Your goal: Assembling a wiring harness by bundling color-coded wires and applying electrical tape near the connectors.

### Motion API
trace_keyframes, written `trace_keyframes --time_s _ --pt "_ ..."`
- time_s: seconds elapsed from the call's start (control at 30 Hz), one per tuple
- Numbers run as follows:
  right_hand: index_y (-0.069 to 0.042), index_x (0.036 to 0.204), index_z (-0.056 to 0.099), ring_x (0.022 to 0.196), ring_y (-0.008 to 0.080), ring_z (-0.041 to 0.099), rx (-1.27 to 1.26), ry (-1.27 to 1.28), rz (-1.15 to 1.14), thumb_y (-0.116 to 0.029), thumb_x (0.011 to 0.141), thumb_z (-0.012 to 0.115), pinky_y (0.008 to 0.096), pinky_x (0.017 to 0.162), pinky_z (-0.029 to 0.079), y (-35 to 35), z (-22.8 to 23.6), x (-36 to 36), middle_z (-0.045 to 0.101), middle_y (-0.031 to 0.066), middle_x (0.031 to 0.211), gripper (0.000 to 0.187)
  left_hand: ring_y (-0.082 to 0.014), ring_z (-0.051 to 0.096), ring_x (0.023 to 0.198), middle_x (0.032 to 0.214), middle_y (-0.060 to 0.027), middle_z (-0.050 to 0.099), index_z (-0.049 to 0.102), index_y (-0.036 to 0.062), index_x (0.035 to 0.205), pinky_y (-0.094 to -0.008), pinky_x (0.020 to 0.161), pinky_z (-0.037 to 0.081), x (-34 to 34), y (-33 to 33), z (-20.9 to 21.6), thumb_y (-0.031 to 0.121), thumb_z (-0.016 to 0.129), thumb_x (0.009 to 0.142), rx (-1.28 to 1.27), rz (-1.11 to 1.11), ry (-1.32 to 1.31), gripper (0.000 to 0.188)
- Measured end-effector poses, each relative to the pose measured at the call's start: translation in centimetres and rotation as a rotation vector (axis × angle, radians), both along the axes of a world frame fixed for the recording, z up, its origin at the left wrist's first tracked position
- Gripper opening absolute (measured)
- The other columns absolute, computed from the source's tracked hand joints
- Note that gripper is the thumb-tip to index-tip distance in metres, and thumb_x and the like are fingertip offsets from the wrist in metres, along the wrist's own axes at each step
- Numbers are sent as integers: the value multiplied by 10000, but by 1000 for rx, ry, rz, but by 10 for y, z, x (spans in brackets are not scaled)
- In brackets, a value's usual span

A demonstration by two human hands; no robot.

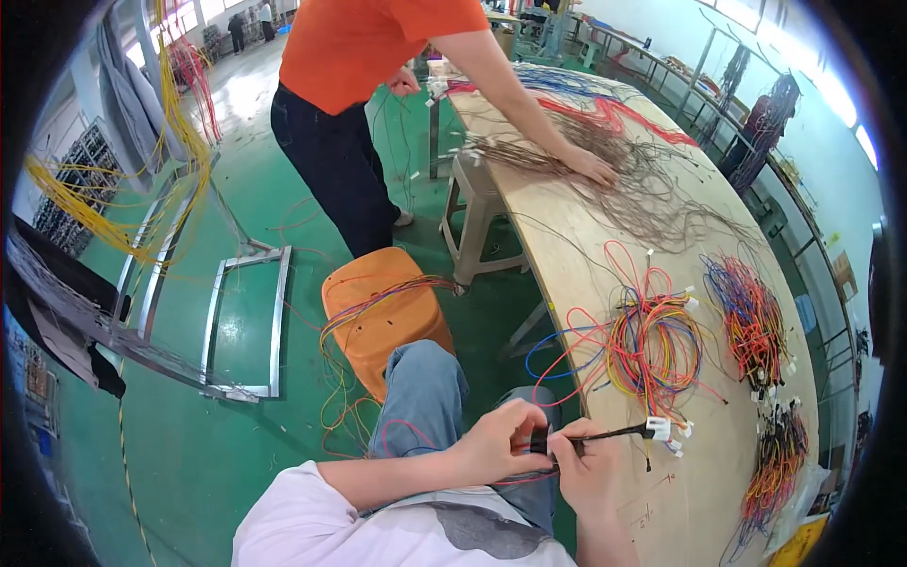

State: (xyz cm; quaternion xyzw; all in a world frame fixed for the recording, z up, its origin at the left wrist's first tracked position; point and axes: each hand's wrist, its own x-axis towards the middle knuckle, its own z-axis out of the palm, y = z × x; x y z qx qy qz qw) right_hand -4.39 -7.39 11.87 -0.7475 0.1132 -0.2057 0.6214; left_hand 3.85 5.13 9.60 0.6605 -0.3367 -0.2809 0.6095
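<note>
Over my lap, my left hand (499,442) and my right hand (588,465) meet with fingers closed on a wire harness. Its black-wrapped end (612,434) runs out to the right past my right hand, over the table edge, to white connectors (658,429). Between my fingertips is a black band (539,440) that looks like tape; whether it is a roll cannot be made out. Loose red wire (404,424) trails across my left thigh. Coloured wires (387,300) lie over an orange stool (378,326) in front of my knees.
The wooden table (557,248) carries a coiled harness (652,350), tied wire bundles (756,321) and spread brown wires (652,184). Across from me a person in an orange shirt (368,47) handles those wires. A pale stool (477,203) and metal frame (276,321) stand left of it.
</note>
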Motion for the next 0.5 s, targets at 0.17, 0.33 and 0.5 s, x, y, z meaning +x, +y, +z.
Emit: trace_keyframes --time_s 0.17,0.33,0.5 --pt "-4 733 501 605 101 466 -141 -132 68 40 728 556 213 537 355 0 -10 2 496 50 667 70 -72 421 525 727 -27 466 302 77 1180 -188 428 326 7 -5 -15 110 651 711 -157 -148 546 586" --pt "-10 708 496 581 79 424 54 -133 -25 31 749 530 205 514 318 6 -10 -4 476 31 655 67 -53 358 463 673 -20 437 478 39 1018 -185 375 237 15 -1 -1 149 569 777 -191 -33 1072 280" --pt "-23 675 476 513 30 384 244 -119 -122 20 753 556 173 458 279 5 3 -6 461 6 618 120 -69 413 657 822 -17 441 455 29 1081 -195 495 336 12 10 -9 218 502 810 -493 -158 342 333"
